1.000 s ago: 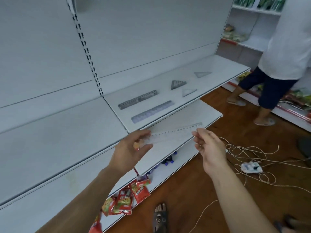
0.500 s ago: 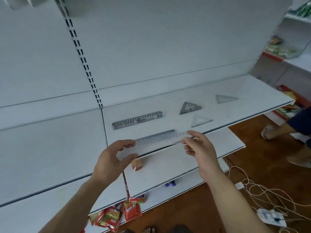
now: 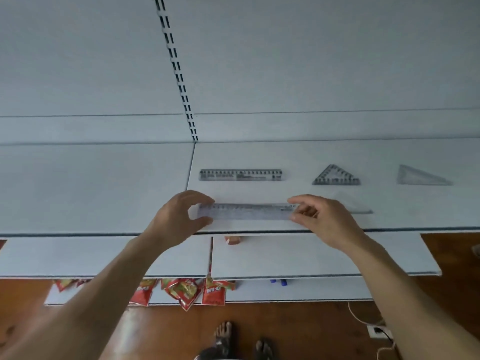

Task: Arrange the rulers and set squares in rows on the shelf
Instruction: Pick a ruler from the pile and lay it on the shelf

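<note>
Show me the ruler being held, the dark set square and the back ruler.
held ruler (image 3: 246, 212): head view, middle of its clear strip.
dark set square (image 3: 337, 177): head view, centre of the triangle.
back ruler (image 3: 240, 175): head view, middle of its length.

Your shelf (image 3: 389, 198) is plain white with a bluish-grey cast and no pattern at all. The clear ruler (image 3: 246, 211) at your 12 o'clock is see-through, with fine dark tick marks along its far edge. Past it, still at 12, the second ruler (image 3: 240, 175) reads grey and is packed with black markings. At 3 o'clock of that one you've got a grey set square (image 3: 336, 176) with a dark criss-cross grid. Further toward 3, a pale set square (image 3: 420, 176) is nearly colourless. The upright strip (image 3: 176, 68) at 11 is white with paired black slots. Down at 6, the snack packets (image 3: 181, 292) are red with yellow-green pictures and white lettering. The floor (image 3: 285, 328) is reddish-brown wood.
</note>
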`<action>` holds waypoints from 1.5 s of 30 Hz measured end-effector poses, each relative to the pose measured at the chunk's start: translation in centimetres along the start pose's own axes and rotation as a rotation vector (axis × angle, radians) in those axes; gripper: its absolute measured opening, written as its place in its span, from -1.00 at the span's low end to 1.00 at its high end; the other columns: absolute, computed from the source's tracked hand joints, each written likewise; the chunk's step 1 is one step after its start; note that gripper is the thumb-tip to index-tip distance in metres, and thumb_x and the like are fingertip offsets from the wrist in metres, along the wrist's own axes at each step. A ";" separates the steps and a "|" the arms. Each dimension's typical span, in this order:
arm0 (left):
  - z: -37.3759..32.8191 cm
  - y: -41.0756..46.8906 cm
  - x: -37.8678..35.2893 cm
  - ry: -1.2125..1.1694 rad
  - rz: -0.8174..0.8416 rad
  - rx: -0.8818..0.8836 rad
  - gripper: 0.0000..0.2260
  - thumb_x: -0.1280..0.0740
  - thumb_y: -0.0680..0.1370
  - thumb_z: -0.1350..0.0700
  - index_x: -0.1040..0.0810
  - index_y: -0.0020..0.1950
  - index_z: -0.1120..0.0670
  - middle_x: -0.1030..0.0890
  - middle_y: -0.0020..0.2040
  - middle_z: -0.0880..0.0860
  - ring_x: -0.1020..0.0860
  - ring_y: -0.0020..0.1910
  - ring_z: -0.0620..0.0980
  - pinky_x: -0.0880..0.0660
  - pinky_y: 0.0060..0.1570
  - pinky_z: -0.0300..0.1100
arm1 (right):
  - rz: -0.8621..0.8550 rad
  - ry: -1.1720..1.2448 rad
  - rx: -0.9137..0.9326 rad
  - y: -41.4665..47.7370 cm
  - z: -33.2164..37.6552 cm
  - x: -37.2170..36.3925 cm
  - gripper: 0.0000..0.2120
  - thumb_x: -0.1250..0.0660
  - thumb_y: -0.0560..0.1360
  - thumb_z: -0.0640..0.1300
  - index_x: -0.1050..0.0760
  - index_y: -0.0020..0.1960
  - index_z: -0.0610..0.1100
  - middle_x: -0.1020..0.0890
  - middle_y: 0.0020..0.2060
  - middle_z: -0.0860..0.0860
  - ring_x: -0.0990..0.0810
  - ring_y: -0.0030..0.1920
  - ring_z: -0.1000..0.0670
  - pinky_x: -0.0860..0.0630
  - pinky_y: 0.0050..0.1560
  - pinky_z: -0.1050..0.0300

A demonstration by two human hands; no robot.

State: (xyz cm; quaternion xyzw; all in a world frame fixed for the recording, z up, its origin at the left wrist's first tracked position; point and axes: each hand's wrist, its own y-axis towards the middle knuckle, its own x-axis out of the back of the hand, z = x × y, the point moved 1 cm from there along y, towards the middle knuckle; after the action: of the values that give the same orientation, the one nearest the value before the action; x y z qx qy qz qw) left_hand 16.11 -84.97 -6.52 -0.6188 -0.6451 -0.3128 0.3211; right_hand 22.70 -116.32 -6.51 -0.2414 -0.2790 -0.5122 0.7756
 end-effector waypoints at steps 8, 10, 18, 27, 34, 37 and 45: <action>1.0 1.0 -0.3 0.066 0.047 -0.118 -0.70 -0.52 0.40 0.07 -0.62 0.11 -0.01 -0.55 -0.01 -0.11 -0.50 -0.03 -0.08 -0.46 0.05 -0.18 | 0.063 -0.189 0.075 1.2 0.0 0.2 -0.74 -0.47 0.42 -0.04 -0.60 0.10 0.04 -0.52 -0.18 0.14 -0.50 -0.25 0.23 -0.33 -0.21 0.50; 1.2 1.3 -0.3 0.075 0.070 -0.127 -0.69 -0.52 0.41 0.05 -0.61 0.13 -0.01 -0.54 -0.01 -0.12 -0.49 -0.03 -0.09 -0.47 0.05 -0.17 | 0.078 -0.206 0.067 1.4 -0.1 0.3 -0.75 -0.47 0.42 -0.04 -0.60 0.10 0.04 -0.53 -0.20 0.15 -0.49 -0.25 0.25 -0.32 -0.22 0.52; 1.5 1.8 0.1 0.079 0.143 -0.123 -0.64 -0.49 0.44 0.04 -0.58 0.22 -0.01 -0.52 0.05 -0.11 -0.50 -0.02 -0.13 -0.48 0.04 -0.21 | 0.135 -0.236 0.039 1.8 -0.1 0.4 -0.71 -0.46 0.43 -0.02 -0.55 0.15 0.08 -0.53 -0.18 0.19 -0.48 -0.18 0.32 -0.33 -0.23 0.51; 1.6 2.6 0.6 0.077 0.230 -0.119 -0.69 -0.45 0.47 0.04 -0.58 0.21 -0.08 -0.50 0.04 -0.15 -0.53 -0.04 -0.15 -0.50 0.02 -0.25 | 0.174 -0.252 0.018 2.4 0.2 0.0 -0.72 -0.46 0.42 -0.01 -0.55 0.12 0.09 -0.58 -0.24 0.20 -0.50 -0.26 0.29 -0.36 -0.33 0.41; 2.0 2.7 0.5 0.066 0.233 -0.131 -0.70 -0.45 0.47 0.03 -0.57 0.19 -0.11 -0.49 0.04 -0.18 -0.52 -0.02 -0.16 -0.48 0.01 -0.27 | 0.179 -0.255 0.000 2.4 0.0 0.0 -0.64 -0.46 0.42 0.02 -0.54 0.20 0.11 -0.56 -0.21 0.21 -0.49 -0.25 0.30 -0.30 -0.32 0.40; 2.1 2.4 0.4 0.062 0.202 -0.131 -0.66 -0.46 0.46 0.04 -0.56 0.23 -0.06 -0.49 0.07 -0.15 -0.52 -0.01 -0.15 -0.51 0.06 -0.21 | 0.185 -0.242 -0.010 2.3 0.0 0.0 -0.62 -0.47 0.42 0.02 -0.53 0.22 0.10 -0.57 -0.20 0.20 -0.49 -0.24 0.31 -0.35 -0.33 0.42; 2.5 0.4 0.5 -0.009 0.087 -0.059 -0.51 -0.46 0.44 -0.06 -0.45 0.34 -0.08 -0.45 0.19 -0.16 -0.48 0.05 -0.20 -0.46 0.03 -0.37 | 0.148 -0.208 -0.058 1.9 0.5 1.3 -0.63 -0.45 0.41 0.10 -0.51 0.20 0.16 -0.58 -0.21 0.22 -0.51 -0.25 0.32 -0.35 -0.29 0.34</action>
State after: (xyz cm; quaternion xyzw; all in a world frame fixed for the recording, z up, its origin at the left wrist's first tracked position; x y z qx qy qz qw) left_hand 16.42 -82.66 -7.58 -0.6569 -0.6097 -0.3144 0.3130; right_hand 24.75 -116.19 -5.40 -0.3356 -0.3246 -0.4336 0.7707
